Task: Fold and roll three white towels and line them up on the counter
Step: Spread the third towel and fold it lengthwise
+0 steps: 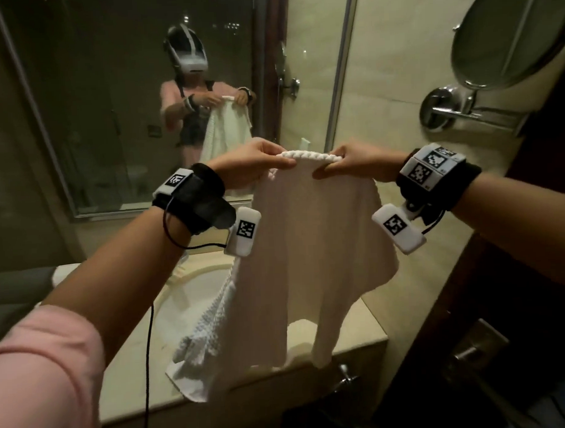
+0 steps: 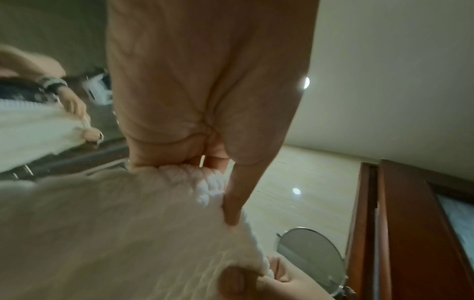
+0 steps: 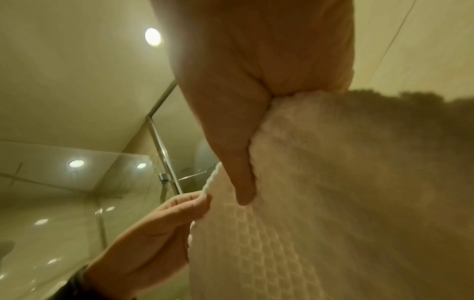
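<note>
Both hands, left hand [image 1: 260,163] and right hand [image 1: 353,163], pinch the towel [image 1: 308,245] top edge mid-frame; it hangs lengthwise straight down toward the table [image 1: 129,363].

I have both arms stretched forward and raised, wrists level; my left hand [image 1: 257,163] pinches the towel's [image 1: 308,245] top edge between thumb and curled fingers; my right hand [image 1: 353,165] pinches it just beside, knuckles up.
</note>
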The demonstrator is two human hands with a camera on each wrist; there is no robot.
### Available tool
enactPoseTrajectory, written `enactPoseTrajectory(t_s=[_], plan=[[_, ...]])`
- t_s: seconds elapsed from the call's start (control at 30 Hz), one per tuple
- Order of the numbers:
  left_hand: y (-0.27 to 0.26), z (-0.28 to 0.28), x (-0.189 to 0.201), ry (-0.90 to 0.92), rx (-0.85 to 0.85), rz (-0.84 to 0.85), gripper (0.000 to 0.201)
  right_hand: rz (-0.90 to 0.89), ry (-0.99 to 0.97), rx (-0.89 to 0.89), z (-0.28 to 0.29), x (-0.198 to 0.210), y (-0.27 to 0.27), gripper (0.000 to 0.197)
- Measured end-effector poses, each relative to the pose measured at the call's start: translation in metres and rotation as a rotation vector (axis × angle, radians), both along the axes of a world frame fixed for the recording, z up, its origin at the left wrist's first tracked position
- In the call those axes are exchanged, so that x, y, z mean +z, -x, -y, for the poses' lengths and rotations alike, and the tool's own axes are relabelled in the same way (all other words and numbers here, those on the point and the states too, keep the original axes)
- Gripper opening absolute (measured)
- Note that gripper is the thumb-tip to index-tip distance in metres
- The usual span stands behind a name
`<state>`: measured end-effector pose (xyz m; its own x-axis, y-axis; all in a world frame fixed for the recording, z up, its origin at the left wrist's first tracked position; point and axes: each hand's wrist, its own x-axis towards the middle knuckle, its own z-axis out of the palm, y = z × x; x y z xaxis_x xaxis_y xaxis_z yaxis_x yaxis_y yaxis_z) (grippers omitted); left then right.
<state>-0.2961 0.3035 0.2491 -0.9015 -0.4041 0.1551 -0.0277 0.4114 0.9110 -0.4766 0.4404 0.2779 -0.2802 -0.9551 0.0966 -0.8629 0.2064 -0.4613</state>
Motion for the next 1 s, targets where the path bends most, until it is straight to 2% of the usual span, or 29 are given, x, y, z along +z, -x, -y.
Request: enactPoseTrajectory(t_s=[0.1, 0.27, 0.53, 0.6, 0.7, 0.77, 0.9, 1.0], plan=[[0.014, -0.021, 0.008, 0.104, -0.102, 0.078, 0.057, 0.059, 0.013, -0.081, -0.03, 0.012, 0.009, 0.024], [0.035, -0.045, 0.003, 0.201, -0.31, 0.201, 0.04, 0.18, 0.026, -0.138, -0.08, 0.023, 0.014, 0.018], [0.054, -0.084, -0.013, 0.025, -0.435, 0.127, 0.037, 0.153, -0.002, -0.197, -0.113, 0.016, 0.009, 0.022], [0.057, -0.099, -0.012, 0.05, -0.435, 0.136, 0.033, 0.191, 0.02, -0.19, -0.118, 0.016, 0.005, 0.017], [0.058, -0.118, -0.012, 0.081, -0.393, 0.116, 0.028, 0.222, 0.063, -0.189, -0.126, 0.016, 0.009, 0.031], [0.056, -0.127, -0.013, 0.076, -0.335, 0.105, 0.031, 0.247, 0.077, -0.161, -0.133, 0.015, 0.01, 0.033], [0.05, -0.144, -0.015, -0.025, -0.248, 0.066, 0.04, 0.349, 0.102, -0.089, -0.141, 0.009, 0.008, 0.011], [0.04, -0.157, -0.009, -0.176, -0.18, 0.001, 0.033, 0.54, 0.059, -0.001, -0.145, -0.001, 0.005, 0.015]])
